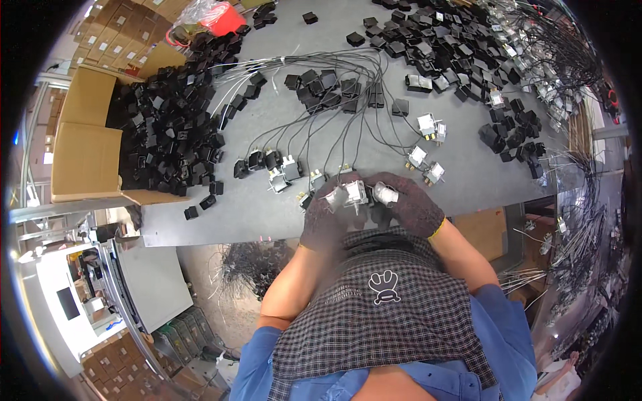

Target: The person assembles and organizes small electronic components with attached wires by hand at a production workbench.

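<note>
Both my hands wear dark knit gloves with pale wrapping on a thumb or fingertip, and they meet at the table's near edge. Closed fingers of my left hand (328,217) grip a small white electrical connector (356,192). My right hand (411,204) is curled close beside it; a dark bit shows at its fingertips, too small to name. Just beyond, several white connectors with brass prongs (290,167) sit by small black housings (256,159). More white connectors (417,156) lie right of the hands. Thin black wires (344,127) run from this row to a bundle farther back.
Black housings (167,127) heap beside an open cardboard box (87,157) at left. Another large pile of black housings (441,47) covers the far right of the grey table (221,224). Wired connectors (562,73) hang along the right edge. A red bag (223,18) stands far left.
</note>
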`<state>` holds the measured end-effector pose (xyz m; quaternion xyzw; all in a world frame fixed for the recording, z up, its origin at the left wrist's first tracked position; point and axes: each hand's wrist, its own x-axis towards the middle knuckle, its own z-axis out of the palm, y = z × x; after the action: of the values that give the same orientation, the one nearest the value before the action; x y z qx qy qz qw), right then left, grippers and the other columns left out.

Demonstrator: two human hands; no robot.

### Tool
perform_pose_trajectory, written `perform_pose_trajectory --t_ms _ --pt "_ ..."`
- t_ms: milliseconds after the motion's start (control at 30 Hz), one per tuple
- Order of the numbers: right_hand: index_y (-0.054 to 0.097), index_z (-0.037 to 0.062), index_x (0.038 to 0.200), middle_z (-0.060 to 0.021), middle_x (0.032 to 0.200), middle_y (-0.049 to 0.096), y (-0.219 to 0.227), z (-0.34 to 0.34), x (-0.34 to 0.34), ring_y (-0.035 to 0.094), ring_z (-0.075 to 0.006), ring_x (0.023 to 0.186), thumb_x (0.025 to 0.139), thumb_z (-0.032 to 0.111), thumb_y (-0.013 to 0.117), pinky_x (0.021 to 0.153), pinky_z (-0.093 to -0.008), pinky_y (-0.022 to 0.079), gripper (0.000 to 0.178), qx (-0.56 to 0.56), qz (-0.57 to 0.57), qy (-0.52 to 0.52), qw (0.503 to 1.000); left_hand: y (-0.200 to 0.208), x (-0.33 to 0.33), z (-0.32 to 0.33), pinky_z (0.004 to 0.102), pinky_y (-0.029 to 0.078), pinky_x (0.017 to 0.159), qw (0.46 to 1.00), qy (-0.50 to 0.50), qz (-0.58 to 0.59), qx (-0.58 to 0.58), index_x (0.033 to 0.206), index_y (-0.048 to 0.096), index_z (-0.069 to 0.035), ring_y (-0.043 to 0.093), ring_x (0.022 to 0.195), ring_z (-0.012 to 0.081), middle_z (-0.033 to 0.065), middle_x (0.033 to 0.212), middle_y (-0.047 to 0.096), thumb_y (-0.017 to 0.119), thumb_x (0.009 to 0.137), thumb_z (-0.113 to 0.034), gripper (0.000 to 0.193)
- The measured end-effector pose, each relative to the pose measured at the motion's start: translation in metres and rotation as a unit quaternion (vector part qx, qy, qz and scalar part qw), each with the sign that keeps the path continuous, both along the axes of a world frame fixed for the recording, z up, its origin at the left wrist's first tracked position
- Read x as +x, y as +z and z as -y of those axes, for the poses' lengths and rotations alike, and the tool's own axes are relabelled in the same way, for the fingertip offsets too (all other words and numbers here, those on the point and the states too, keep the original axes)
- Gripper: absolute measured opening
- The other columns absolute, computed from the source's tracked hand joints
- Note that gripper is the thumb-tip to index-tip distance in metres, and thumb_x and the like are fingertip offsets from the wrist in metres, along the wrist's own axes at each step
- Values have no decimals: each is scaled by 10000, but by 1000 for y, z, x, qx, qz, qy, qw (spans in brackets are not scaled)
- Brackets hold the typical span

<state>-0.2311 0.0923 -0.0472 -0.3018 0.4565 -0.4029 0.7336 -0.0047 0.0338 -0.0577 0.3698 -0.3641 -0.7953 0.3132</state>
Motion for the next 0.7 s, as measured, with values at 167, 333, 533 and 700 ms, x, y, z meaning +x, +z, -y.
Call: perform_pose_trajectory --t_ms 167,333,533,700 --pt "629 45 1419 -100 1089 702 10 -4 9 701 -176 842 1096 253 639 678 -345 594 385 28 41 -69 996 6 -3 -3 360 577 686 998 56 28 9 1431 637 -47 719 952 212 83 1150 746 707 1040 -428 551" --pt "650 77 1404 -82 1059 679 -2 -4 8 662 -169 796 1081 316 660 664 -336 552 402 56 85 -151 983 5 15 -2 294 600 862 982 179 45 -30 1397 637 -4 727 1030 155 93 1283 701 641 1062 -104 349" --pt "695 45 1304 -57 1028 679 -4 -1 14 591 -116 723 1076 354 657 607 -270 477 386 88 167 -166 968 27 11 5 310 552 689 935 70 236 -255 1265 744 -7 698 821 135 68 1029 761 656 1064 -310 373" --pt "712 31 1296 -23 1081 718 -5 7 21 526 -43 649 1078 352 630 528 -193 401 396 144 180 -146 962 46 8 19 336 565 874 934 -71 275 -217 1231 794 -24 709 1014 152 79 1091 786 699 973 -186 319"
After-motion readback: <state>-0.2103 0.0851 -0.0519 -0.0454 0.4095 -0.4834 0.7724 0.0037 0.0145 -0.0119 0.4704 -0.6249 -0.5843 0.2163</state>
